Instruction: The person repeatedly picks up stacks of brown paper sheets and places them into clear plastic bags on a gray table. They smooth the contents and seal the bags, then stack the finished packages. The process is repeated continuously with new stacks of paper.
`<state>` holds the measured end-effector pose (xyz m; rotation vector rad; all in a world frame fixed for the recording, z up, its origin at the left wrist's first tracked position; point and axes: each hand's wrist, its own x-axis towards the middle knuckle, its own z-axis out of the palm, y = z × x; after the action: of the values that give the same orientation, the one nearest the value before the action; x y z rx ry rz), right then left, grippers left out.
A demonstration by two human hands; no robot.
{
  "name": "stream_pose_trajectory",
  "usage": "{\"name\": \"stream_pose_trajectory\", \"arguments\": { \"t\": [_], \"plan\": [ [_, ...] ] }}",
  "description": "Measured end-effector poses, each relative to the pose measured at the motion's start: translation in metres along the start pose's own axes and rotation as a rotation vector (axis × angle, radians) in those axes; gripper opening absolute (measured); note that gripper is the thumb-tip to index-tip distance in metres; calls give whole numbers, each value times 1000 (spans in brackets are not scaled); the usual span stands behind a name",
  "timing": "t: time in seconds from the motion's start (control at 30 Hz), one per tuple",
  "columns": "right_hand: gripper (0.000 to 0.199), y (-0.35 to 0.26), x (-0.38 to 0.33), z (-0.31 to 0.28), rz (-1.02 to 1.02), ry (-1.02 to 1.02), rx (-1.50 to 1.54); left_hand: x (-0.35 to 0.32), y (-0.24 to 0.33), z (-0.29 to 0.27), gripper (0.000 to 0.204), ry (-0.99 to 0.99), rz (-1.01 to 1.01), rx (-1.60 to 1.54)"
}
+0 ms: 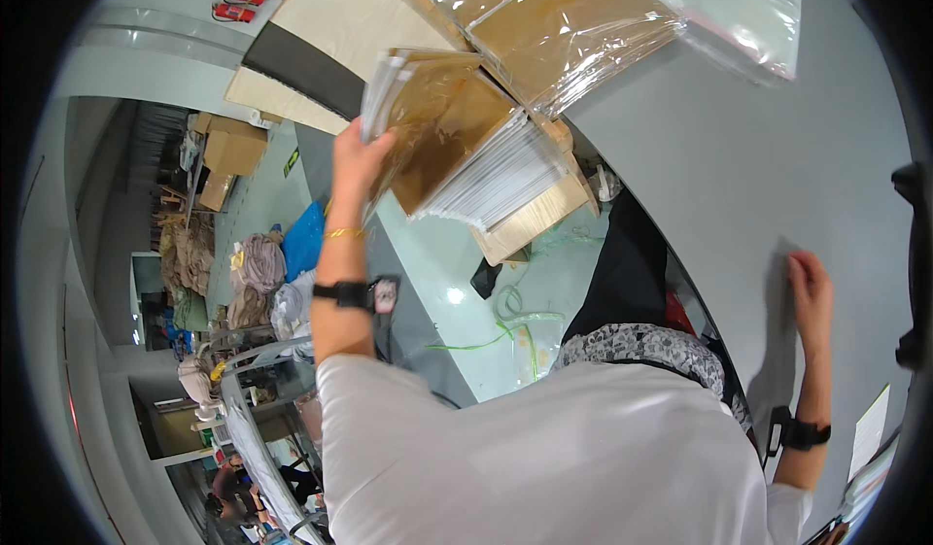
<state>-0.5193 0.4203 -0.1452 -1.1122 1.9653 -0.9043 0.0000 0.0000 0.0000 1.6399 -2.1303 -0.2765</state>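
My left hand is closed on the edge of a stack of brown sheets in clear plastic sleeves. The stack leans on a light wooden stand, with many white edges fanned out on its near side. My right hand hovers over the grey table, its fingers loosely bent and nothing visible in them; its shadow falls to the left. Beyond the stack, larger brown sheets in glossy clear plastic lie at the table's far end.
Clear plastic bags lie at the far right. Pale wooden boards and a dark strip stand at the far left. Green cord trails on the floor. Cardboard boxes and bundled cloth are farther left. Another person sits at lower left.
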Motion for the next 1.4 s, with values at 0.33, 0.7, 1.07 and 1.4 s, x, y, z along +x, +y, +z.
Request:
{"name": "stream_pose_trajectory", "arguments": {
  "t": [0.33,0.7,1.07,1.4],
  "plan": [
    [79,-188,6,75,-406,-325,1000,-113,204,-32,28,-597,-42,-1242],
    [64,-40,-86,-48,159,364,912,-138,383,214,32,-1368,42,-1199],
    [44,1,-100,-39,495,743,-57,-157,387,272,42,-545,793,-416],
    [17,-49,-111,-132,-210,833,372,-117,435,197,12,-856,584,-1202]
  ]
}}
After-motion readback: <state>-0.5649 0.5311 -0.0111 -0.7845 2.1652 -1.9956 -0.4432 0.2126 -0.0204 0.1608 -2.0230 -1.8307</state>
